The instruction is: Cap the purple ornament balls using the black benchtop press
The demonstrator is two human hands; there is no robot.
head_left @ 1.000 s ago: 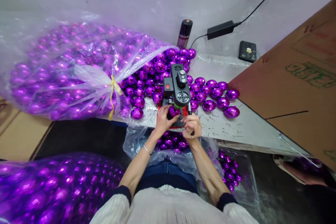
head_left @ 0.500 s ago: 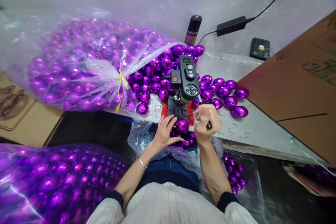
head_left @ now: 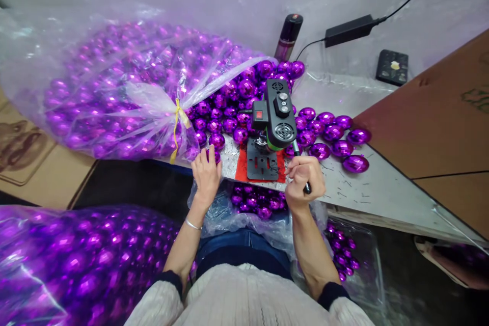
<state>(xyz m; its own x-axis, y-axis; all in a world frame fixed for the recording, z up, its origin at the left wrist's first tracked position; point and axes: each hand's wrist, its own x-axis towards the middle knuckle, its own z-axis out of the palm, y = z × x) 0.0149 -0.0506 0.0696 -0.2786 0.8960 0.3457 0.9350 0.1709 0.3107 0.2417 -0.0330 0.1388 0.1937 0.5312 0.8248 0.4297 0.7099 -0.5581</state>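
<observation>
My right hand (head_left: 305,181) is wrapped round the black-ended lever (head_left: 296,147) of a small black bench press (head_left: 281,112) with a red switch. Its slotted base plate (head_left: 263,162) sits on red material at the table's front edge, with no ball on it. My left hand (head_left: 206,175) reaches to a shiny purple faceted ball (head_left: 214,155) left of the press. The fingers lie over the ball, partly covering it, and look extended rather than closed round it. More purple balls (head_left: 260,198) rest in clear plastic on my lap, below the table edge.
A big clear bag of purple balls (head_left: 114,91), tied with yellow string, fills the left of the table; another bag (head_left: 95,265) stands lower left. Loose balls (head_left: 333,132) lie right of the press, near a cardboard box (head_left: 439,127). Behind stand a spray can (head_left: 288,36) and power adapter (head_left: 349,30).
My left hand has moved left from the front of the press to a ball on the table. The ball by the base plate has dropped away. My right hand stays on the lever.
</observation>
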